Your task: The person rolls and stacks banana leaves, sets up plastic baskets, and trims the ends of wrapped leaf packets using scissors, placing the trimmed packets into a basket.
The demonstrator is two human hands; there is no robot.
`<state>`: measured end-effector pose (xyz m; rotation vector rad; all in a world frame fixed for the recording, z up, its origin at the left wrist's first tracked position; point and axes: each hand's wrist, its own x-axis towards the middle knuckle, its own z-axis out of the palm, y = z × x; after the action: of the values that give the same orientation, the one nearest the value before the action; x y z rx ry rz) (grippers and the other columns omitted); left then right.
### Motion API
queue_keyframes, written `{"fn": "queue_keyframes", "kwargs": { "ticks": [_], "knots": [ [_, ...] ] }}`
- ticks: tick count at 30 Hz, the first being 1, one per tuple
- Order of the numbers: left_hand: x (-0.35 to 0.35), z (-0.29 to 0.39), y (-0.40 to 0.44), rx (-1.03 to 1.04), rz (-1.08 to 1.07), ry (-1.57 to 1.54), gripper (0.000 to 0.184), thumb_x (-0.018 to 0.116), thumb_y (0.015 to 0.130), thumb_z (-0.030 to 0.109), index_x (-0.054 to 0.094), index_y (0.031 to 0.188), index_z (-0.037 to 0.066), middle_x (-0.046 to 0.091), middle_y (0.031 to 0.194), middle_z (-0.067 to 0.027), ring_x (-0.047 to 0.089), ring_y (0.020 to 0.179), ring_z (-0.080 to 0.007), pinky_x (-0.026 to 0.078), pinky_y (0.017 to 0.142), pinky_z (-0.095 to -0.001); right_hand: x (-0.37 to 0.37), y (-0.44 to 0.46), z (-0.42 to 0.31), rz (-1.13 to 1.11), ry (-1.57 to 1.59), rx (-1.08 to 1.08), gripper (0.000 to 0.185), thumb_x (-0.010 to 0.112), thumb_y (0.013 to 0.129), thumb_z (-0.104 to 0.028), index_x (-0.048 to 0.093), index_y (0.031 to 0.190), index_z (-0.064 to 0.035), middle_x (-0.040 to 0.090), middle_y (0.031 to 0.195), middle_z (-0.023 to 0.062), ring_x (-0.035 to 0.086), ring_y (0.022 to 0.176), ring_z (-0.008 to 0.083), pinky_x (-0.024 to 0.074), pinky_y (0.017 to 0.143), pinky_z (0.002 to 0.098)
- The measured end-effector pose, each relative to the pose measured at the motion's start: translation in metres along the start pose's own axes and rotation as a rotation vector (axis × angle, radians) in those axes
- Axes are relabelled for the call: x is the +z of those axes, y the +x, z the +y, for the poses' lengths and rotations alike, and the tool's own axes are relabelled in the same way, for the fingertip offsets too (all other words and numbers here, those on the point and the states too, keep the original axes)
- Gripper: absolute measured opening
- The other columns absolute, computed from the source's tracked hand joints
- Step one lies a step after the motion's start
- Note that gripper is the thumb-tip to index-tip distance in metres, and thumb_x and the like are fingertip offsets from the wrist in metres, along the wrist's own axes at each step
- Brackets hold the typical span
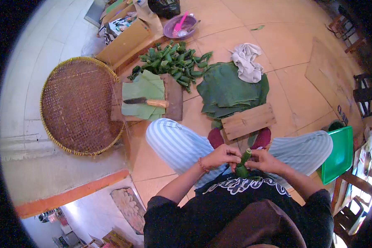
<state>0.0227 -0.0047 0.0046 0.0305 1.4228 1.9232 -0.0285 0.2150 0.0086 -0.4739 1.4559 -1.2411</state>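
Note:
Close to my lap, a rolled green leaf packet (244,160) stands tilted between both hands. The fingers of my left hand (224,157), with a beaded bracelet at the wrist, pinch it from the left. On the other side my right hand (263,161) grips it too. A small wooden board (249,121) lies in front of my feet. Beyond it is a stack of cut green leaves (227,89), with a crumpled pale cloth (249,64) on top. To the left, a knife (146,102) with a wooden handle rests across leaf pieces (142,87) on a wooden board (174,97).
Many finished-looking leaf rolls (173,60) are heaped behind the board. A round woven tray (80,105) stands at the left. A purple basin (169,29) holds a pink utensil. There is a cardboard box (128,41), a black plastic bag (164,7) and a green tray (339,157) at the right.

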Motion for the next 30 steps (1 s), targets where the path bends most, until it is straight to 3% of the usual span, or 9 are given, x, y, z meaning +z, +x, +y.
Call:
{"fn": "queue_keyframes", "kwargs": {
  "ticks": [8, 11, 13, 15, 18, 22, 25, 27, 30],
  "knots": [
    [-0.008, -0.001, 0.000, -0.029, 0.087, -0.003, 0.012, 0.058, 0.079, 0.011, 0.057, 0.081, -0.001, 0.058, 0.066, -0.0047, 0.059, 0.055, -0.0121, 0.048, 0.051, -0.0243, 0.003, 0.012, -0.010, 0.087, -0.131, -0.023, 0.029, 0.057, 0.079, -0.022, 0.058, 0.100, -0.0016, 0.062, 0.094, 0.0102, 0.057, 0.087, 0.0177, 0.0444, 0.079, 0.0331],
    [-0.034, 0.019, 0.008, 0.036, 0.188, 0.156, 0.014, 0.059, 0.080, 0.012, 0.057, 0.084, -0.001, 0.057, 0.069, -0.0043, 0.058, 0.056, -0.0115, 0.047, 0.051, -0.0245, -0.014, 0.030, -0.021, 0.240, -0.094, -0.048, 0.016, 0.060, 0.078, -0.012, 0.057, 0.090, -0.0025, 0.056, 0.075, 0.0009, 0.051, 0.067, 0.0064, 0.0429, 0.059, 0.0223],
    [-0.070, 0.044, 0.013, 0.126, 0.266, 0.311, 0.015, 0.059, 0.080, 0.014, 0.055, 0.083, 0.000, 0.056, 0.075, -0.0022, 0.056, 0.060, -0.0099, 0.047, 0.051, -0.0245, -0.039, 0.052, 0.000, 0.457, -0.145, -0.231, 0.013, 0.059, 0.080, -0.012, 0.057, 0.088, -0.0023, 0.055, 0.072, 0.0010, 0.051, 0.066, 0.0067, 0.0421, 0.058, 0.0215],
    [-0.105, 0.088, 0.011, 0.206, 0.432, 0.600, 0.015, 0.059, 0.080, 0.014, 0.055, 0.082, 0.000, 0.055, 0.072, -0.0022, 0.057, 0.059, -0.0102, 0.047, 0.051, -0.0242, -0.058, 0.057, -0.005, 0.665, -0.083, -0.180, 0.013, 0.057, 0.081, -0.013, 0.057, 0.088, -0.0017, 0.055, 0.072, 0.0013, 0.050, 0.065, 0.0069, 0.0410, 0.058, 0.0207],
    [-0.165, 0.130, 0.008, 0.315, 0.672, 0.759, 0.014, 0.059, 0.079, 0.014, 0.058, 0.082, 0.000, 0.056, 0.072, -0.0035, 0.056, 0.058, -0.0107, 0.049, 0.051, -0.0241, -0.088, 0.061, 0.017, 0.768, -0.125, -0.278, 0.014, 0.057, 0.081, -0.013, 0.057, 0.088, -0.0008, 0.055, 0.072, 0.0013, 0.050, 0.064, 0.0075, 0.0405, 0.058, 0.0206],
    [-0.259, 0.144, -0.005, 0.354, 1.028, 0.803, 0.024, 0.061, 0.078, 0.018, 0.058, 0.093, 0.000, 0.059, 0.082, -0.0069, 0.057, 0.063, -0.0125, 0.050, 0.051, -0.0251, -0.106, 0.066, 0.063, 0.847, -0.114, -0.177, 0.015, 0.059, 0.080, -0.014, 0.059, 0.085, -0.0008, 0.055, 0.072, 0.0020, 0.050, 0.063, 0.0087, 0.0414, 0.059, 0.0219],
    [-0.264, 0.134, -0.004, 0.446, 1.176, 0.754, 0.032, 0.063, 0.076, 0.021, 0.057, 0.101, 0.002, 0.060, 0.090, -0.0072, 0.057, 0.069, -0.0131, 0.050, 0.054, -0.0259, -0.107, 0.079, 0.089, 0.922, -0.332, -0.049, 0.015, 0.061, 0.077, -0.016, 0.060, 0.082, -0.0011, 0.057, 0.069, 0.0051, 0.052, 0.061, 0.0122, 0.0426, 0.059, 0.0251],
    [-0.252, 0.123, 0.002, 0.327, 1.050, 0.753, 0.036, 0.065, 0.074, 0.022, 0.057, 0.104, 0.003, 0.060, 0.094, -0.0067, 0.056, 0.072, -0.0132, 0.050, 0.056, -0.0256, -0.091, 0.082, 0.070, 0.935, -0.568, 0.116, 0.017, 0.062, 0.076, -0.017, 0.061, 0.081, -0.0013, 0.059, 0.068, 0.0080, 0.054, 0.061, 0.0149, 0.0435, 0.059, 0.0275],
    [-0.208, 0.122, 0.011, 0.271, 0.908, 0.792, 0.034, 0.066, 0.074, 0.021, 0.058, 0.103, 0.003, 0.060, 0.095, -0.0064, 0.055, 0.076, -0.0123, 0.047, 0.062, -0.0260, -0.098, 0.130, 0.161, 0.911, -0.566, -0.098, 0.019, 0.065, 0.073, -0.020, 0.060, 0.079, -0.0016, 0.061, 0.069, 0.0122, 0.058, 0.064, 0.0204, 0.0451, 0.060, 0.0315]
  ]
}}
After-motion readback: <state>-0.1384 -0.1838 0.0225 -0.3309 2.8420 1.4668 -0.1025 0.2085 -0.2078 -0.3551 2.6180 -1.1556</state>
